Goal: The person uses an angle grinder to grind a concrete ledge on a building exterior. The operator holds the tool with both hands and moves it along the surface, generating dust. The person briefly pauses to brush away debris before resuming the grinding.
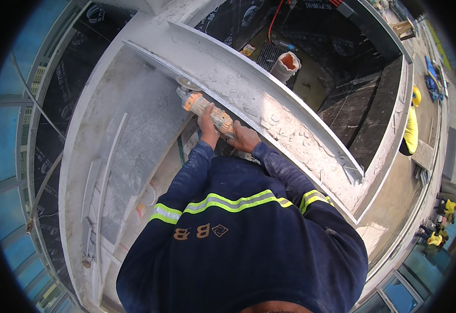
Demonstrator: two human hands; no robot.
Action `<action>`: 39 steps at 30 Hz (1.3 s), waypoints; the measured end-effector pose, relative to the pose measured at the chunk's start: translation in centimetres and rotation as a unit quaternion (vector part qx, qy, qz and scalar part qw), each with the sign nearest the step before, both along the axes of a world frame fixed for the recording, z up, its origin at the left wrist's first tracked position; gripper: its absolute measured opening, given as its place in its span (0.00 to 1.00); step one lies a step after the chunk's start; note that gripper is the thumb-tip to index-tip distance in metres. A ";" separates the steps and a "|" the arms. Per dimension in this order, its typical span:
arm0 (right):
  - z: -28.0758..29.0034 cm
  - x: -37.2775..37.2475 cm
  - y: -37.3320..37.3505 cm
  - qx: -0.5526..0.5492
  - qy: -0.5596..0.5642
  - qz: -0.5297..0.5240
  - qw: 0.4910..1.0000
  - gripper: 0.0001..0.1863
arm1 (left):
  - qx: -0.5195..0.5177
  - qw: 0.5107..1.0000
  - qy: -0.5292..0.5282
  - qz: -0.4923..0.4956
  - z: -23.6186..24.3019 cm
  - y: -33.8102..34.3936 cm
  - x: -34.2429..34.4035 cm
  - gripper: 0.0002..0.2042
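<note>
My left hand [207, 125] is closed round the dusty orange-and-grey body of an angle grinder [209, 112]. My right hand [244, 136] grips the rear end of the same grinder, lower and to the right. The grinder's disc [187, 83] is at the inner face of a long white metal channel beam [290, 133], which runs diagonally from upper left to lower right. Whether the disc touches the metal I cannot tell. Below and left of the grinder is a pale, dust-covered sloping panel [123, 151].
Beyond the beam is a dark-lined pit [342, 83] with a red hose, a white bucket [285, 65] and a black grid. Loose metal strips [114, 151] lie at left. A co-worker [410, 125] in yellow is at right, with more people [439, 224] farther down the walkway.
</note>
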State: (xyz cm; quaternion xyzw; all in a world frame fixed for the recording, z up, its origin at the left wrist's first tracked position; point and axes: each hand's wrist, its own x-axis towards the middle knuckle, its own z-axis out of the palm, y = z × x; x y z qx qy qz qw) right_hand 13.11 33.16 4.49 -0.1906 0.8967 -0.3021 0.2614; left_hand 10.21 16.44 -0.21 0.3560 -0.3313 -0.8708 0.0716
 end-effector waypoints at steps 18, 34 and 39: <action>2.3 2.0 2.5 0.006 -0.003 0.009 1.000 0.28 | -0.005 1.000 -0.020 0.006 2.2 2.6 2.6 0.13; -0.9 -0.3 0.1 -0.004 0.001 0.008 1.000 0.28 | 0.006 1.000 -0.006 0.009 0.5 0.2 -0.1 0.12; -0.2 0.6 1.0 -0.002 -0.014 0.003 1.000 0.29 | 0.019 1.000 -0.011 -0.006 2.0 1.2 1.1 0.13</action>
